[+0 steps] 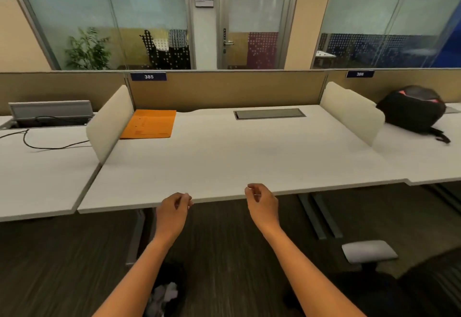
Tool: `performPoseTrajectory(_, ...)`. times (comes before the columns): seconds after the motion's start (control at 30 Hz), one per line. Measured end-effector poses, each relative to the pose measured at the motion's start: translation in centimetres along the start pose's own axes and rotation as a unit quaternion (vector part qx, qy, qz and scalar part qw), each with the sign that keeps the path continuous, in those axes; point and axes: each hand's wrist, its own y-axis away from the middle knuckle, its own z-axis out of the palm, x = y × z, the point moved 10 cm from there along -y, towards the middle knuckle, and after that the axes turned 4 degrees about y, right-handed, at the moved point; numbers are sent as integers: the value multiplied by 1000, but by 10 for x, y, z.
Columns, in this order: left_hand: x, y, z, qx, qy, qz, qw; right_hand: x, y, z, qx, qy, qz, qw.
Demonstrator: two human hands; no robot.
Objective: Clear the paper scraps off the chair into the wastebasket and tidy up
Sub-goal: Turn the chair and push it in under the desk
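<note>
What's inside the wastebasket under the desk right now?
The black wastebasket holds crumpled white and grey paper scraps. The left forearm crosses its left side, so part of its contents and its bottom are hidden.

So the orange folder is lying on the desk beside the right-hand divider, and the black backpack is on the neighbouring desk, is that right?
Not quite. The head view shows the orange folder lying on the desk beside the left-hand divider, not the right-hand one. The rest holds: the black backpack is on the neighbouring desk, beyond the right-hand divider.
</note>
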Motion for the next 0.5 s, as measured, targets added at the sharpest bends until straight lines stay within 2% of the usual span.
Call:
performPoseTrajectory(0.23, 31, 108, 70, -47, -12, 11, 999, 49, 72, -98, 28, 3, 19, 999)
performPoseTrajectory(0.5, 66, 189, 122, -96, -4, 28, 995, 90, 137, -189, 86, 2, 44, 995)
